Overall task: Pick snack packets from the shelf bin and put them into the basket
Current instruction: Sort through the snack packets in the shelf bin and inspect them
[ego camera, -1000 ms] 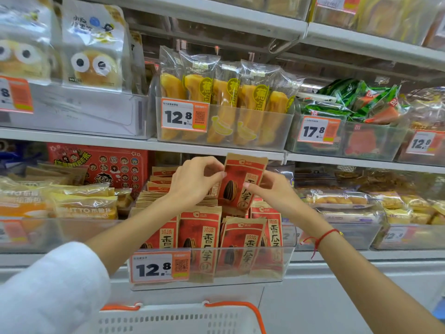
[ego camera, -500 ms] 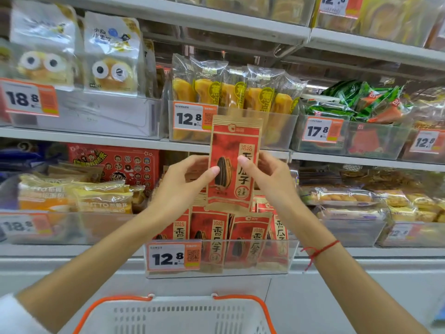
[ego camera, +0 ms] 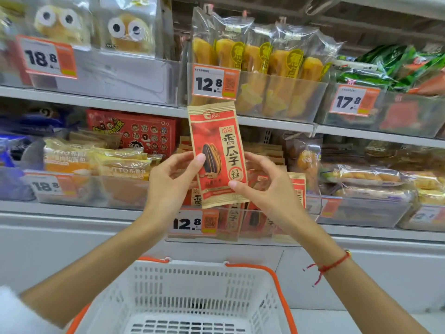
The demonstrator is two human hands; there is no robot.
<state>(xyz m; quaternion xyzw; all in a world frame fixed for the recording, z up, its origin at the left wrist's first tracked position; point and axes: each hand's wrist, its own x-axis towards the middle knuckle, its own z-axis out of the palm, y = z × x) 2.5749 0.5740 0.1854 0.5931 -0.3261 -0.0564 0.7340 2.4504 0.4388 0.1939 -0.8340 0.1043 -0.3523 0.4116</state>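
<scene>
A red and tan sunflower-seed packet (ego camera: 218, 150) stands upright in front of the shelf, held between both hands. My left hand (ego camera: 172, 183) pinches its left edge with the thumb on the front. My right hand (ego camera: 263, 185) pinches its lower right edge. Behind and below the hands is the clear shelf bin (ego camera: 231, 227) with several more of the same packets and a 12.8 price tag. The white basket with orange handles (ego camera: 192, 297) sits directly below the hands; its visible inside holds nothing.
Shelves hold other clear bins: yellow banana-cake packs (ego camera: 260, 59) above, green packs (ego camera: 395, 68) upper right, yellow bread packs (ego camera: 96, 162) at left, wrapped pastries (ego camera: 370, 177) at right. A white cabinet front runs below the lower shelf.
Both hands lifted one packet out of the bin and now hold it upright before the shelf. The view tilted down, so more of the basket shows.
</scene>
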